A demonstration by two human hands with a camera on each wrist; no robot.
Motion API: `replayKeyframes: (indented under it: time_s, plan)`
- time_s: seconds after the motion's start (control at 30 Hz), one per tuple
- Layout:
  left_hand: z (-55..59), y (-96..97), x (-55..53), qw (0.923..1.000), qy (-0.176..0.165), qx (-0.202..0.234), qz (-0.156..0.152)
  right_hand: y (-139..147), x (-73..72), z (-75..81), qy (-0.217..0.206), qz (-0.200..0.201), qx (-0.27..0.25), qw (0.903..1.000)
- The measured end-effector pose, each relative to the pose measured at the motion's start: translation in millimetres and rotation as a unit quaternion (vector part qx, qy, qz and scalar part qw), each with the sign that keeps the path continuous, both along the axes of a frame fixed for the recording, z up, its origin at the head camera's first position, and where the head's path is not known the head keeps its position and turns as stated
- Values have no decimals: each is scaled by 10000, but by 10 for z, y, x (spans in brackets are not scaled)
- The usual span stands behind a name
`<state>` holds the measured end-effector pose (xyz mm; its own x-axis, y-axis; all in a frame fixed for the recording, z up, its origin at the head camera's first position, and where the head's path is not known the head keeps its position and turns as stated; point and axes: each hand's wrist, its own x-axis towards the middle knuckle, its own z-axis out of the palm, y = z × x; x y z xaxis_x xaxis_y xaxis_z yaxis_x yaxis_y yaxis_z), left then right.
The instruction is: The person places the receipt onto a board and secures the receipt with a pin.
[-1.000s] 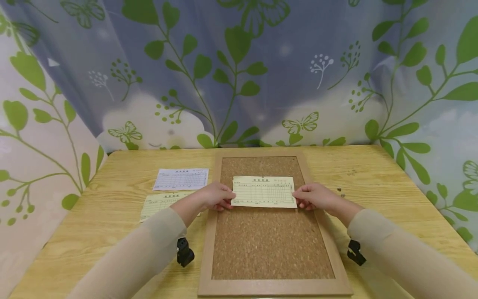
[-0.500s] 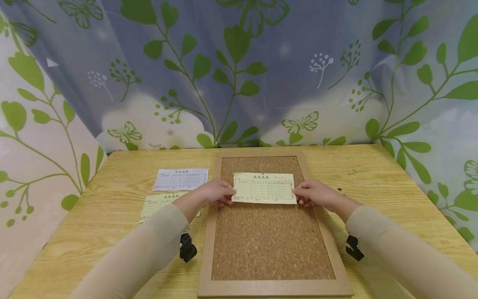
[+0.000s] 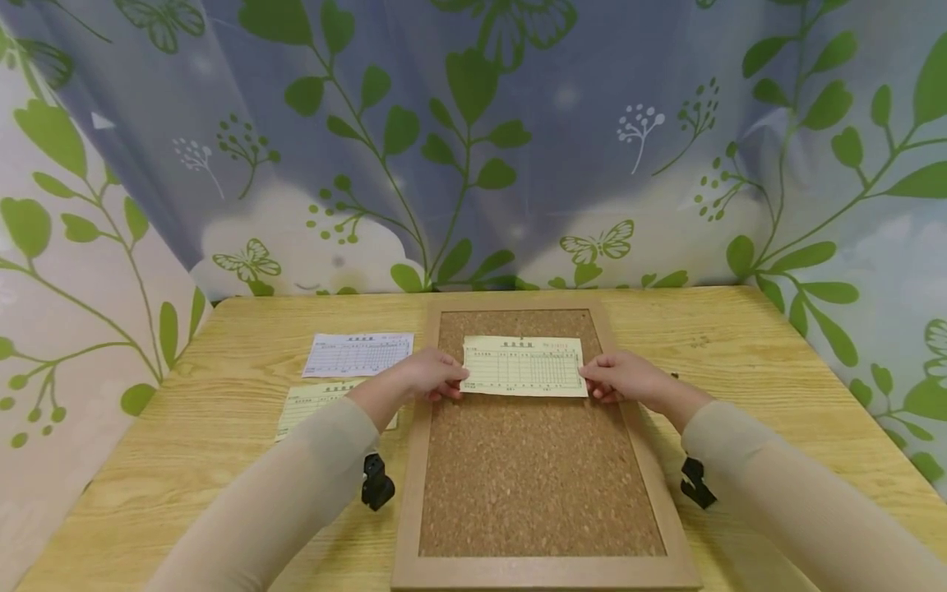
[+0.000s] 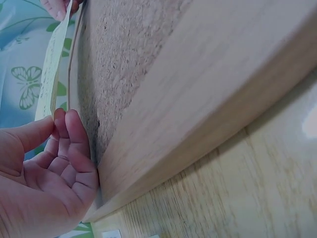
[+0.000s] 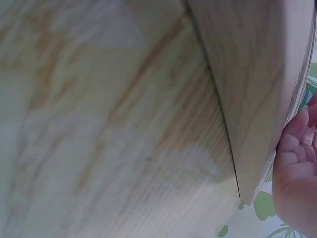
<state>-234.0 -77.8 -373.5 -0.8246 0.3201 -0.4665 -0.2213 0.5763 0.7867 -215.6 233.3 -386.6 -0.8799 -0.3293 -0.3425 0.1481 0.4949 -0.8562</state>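
A pale yellow printed receipt slip (image 3: 522, 367) with a ruled grid is stretched flat over the upper half of a wood-framed cork board (image 3: 543, 485). My left hand (image 3: 436, 374) pinches its left edge between thumb and fingertips; the left wrist view shows this pinch, with the slip (image 4: 51, 69) raised off the cork. On the opposite side, my right hand (image 3: 617, 378) pinches the right edge. In the right wrist view, only part of the right hand (image 5: 299, 168) shows, beside the board's frame (image 5: 247, 99).
Left of the board lie a white printed slip (image 3: 358, 354) and, nearer me, another yellow slip (image 3: 314, 403), partly covered by my left forearm. A small dark object (image 3: 674, 375) peeks out beyond my right wrist. A patterned curtain (image 3: 473, 164) hangs behind the wooden table (image 3: 185, 460).
Both hands have carried the yellow slip a little farther up the cork board, away from me. The slips on the left have stayed put.
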Motion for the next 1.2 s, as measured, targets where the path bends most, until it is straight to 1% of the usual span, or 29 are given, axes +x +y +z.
replayKeyframes:
  time_s: [0.2,0.37,0.67,0.8,0.93,1.2]
  plan:
    - [-2,16,-54,9999,69,-51,74,0,-48,30,55,49,33,10000]
    - [-22,24,-91,9998,79,-148,99,-4,-104,-2,-32,8,109,9999]
    - [-31,40,-125,9991,-66,-171,376,-30,-149,-57,-42,10,165,9999]
    - [-43,56,-137,9984,-132,-104,548,-49,-178,-64,-63,-2,123,9999]
    - [-55,76,-159,9977,-226,10,634,-54,-189,-56,-91,-36,93,9999]
    - [-37,114,-226,9979,-65,-19,649,-31,-175,-51,-103,-185,-100,9997]
